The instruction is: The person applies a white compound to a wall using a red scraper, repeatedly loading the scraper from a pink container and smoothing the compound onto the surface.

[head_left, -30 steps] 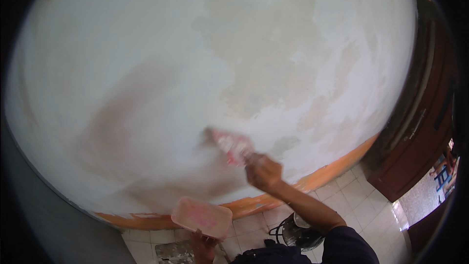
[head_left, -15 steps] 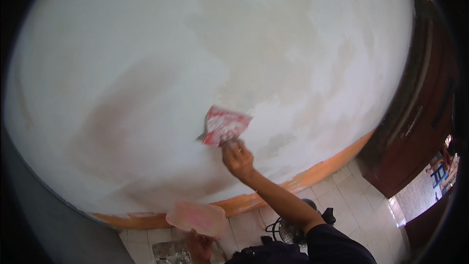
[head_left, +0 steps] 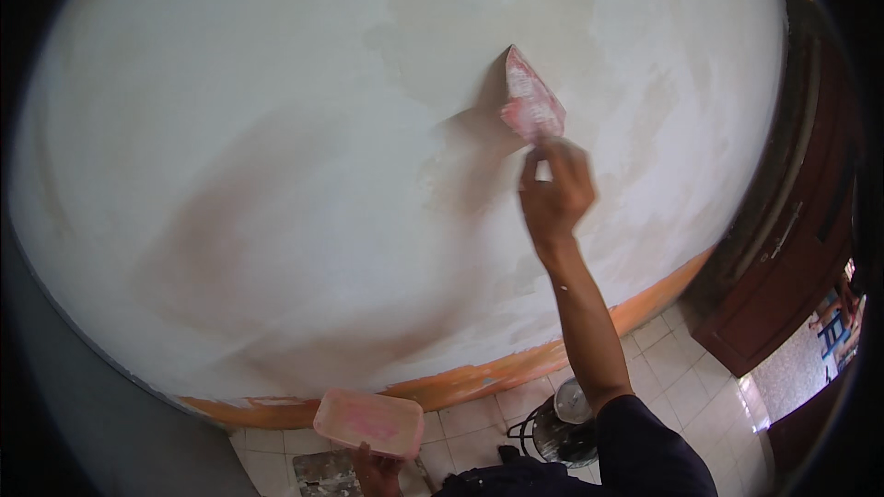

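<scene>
My right hand (head_left: 564,186) is closed on a red putty knife (head_left: 534,106) whose broad blade is smeared with white filler. The blade is raised near the upper middle of the white, patchy wall (head_left: 304,83) and stands tilted, its shadow falling to the left. Whether its edge touches the wall I cannot tell. Low down, my left hand (head_left: 378,471) grips the near edge of a shallow pink plastic tub (head_left: 370,422), with pinkish-white residue on its bottom.
An orange band (head_left: 479,384) runs along the wall's foot above white floor tiles (head_left: 470,451). A dark round stool (head_left: 562,437) bearing a pale lid-like disc stands below my right arm. Dark red wooden door (head_left: 764,285) at right; blue chair (head_left: 833,331) beyond. Grey surface (head_left: 83,387) at left.
My right hand has moved up and to the right with the putty knife, and the blade has turned more upright. The tub in my left hand has shifted only slightly.
</scene>
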The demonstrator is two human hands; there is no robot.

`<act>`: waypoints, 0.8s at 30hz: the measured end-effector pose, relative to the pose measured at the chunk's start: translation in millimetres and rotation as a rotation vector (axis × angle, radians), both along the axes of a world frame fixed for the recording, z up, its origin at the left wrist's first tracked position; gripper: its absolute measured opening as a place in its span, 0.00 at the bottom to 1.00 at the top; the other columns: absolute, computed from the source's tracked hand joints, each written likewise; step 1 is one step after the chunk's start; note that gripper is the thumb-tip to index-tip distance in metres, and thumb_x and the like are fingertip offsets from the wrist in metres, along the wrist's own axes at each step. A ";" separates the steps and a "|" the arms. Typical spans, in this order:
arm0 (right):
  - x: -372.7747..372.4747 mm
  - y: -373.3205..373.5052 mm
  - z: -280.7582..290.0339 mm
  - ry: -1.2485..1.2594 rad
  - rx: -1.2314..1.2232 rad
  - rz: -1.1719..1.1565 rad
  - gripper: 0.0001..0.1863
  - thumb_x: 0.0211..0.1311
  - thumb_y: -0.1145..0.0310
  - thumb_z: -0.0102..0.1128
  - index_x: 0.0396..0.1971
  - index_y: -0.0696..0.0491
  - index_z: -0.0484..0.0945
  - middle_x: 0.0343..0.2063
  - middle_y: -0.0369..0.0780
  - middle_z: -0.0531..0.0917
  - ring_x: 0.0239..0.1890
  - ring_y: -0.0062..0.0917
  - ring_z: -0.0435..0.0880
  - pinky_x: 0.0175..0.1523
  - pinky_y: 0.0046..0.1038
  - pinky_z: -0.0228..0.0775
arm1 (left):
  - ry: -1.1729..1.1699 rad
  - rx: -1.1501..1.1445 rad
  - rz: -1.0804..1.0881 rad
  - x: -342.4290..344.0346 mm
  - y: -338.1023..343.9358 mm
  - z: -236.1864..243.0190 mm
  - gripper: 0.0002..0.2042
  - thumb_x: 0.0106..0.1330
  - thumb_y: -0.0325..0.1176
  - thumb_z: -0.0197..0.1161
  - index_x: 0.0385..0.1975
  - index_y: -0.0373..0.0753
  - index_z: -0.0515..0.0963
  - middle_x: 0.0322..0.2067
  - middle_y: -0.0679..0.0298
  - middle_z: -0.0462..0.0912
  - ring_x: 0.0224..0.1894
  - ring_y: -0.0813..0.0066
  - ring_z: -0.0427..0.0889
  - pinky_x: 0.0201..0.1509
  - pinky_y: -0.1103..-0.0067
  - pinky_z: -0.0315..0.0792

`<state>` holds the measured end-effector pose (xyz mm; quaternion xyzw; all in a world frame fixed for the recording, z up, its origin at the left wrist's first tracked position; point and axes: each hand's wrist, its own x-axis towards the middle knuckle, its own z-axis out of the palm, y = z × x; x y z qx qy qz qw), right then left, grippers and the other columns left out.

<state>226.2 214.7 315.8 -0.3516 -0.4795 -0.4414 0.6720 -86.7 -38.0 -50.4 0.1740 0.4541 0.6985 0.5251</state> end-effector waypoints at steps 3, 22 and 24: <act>-49.7 -1.2 -56.8 -0.262 -0.143 0.061 0.08 0.43 0.83 0.62 0.26 0.57 0.79 0.27 0.40 0.81 0.29 0.30 0.81 0.27 0.27 0.75 | -0.127 -0.034 0.016 2.5 5.2 30.4 0.25 0.64 0.47 0.54 0.57 0.38 0.66 0.45 0.54 0.80 0.30 0.69 0.83 0.29 0.74 0.83; -62.6 11.3 -126.8 -0.224 -0.170 0.024 0.08 0.45 0.81 0.63 0.28 0.57 0.80 0.29 0.43 0.82 0.32 0.32 0.83 0.32 0.29 0.78 | -0.292 -0.093 0.029 -10.7 15.6 44.0 0.27 0.63 0.47 0.58 0.55 0.35 0.67 0.45 0.52 0.80 0.33 0.68 0.83 0.32 0.72 0.83; -100.7 -27.4 -160.4 -0.364 -0.250 0.232 0.07 0.45 0.81 0.62 0.27 0.58 0.80 0.30 0.42 0.81 0.32 0.31 0.83 0.35 0.27 0.79 | -0.349 -0.053 -0.039 -22.3 17.7 29.7 0.27 0.62 0.48 0.59 0.55 0.35 0.68 0.45 0.54 0.80 0.35 0.68 0.84 0.33 0.72 0.83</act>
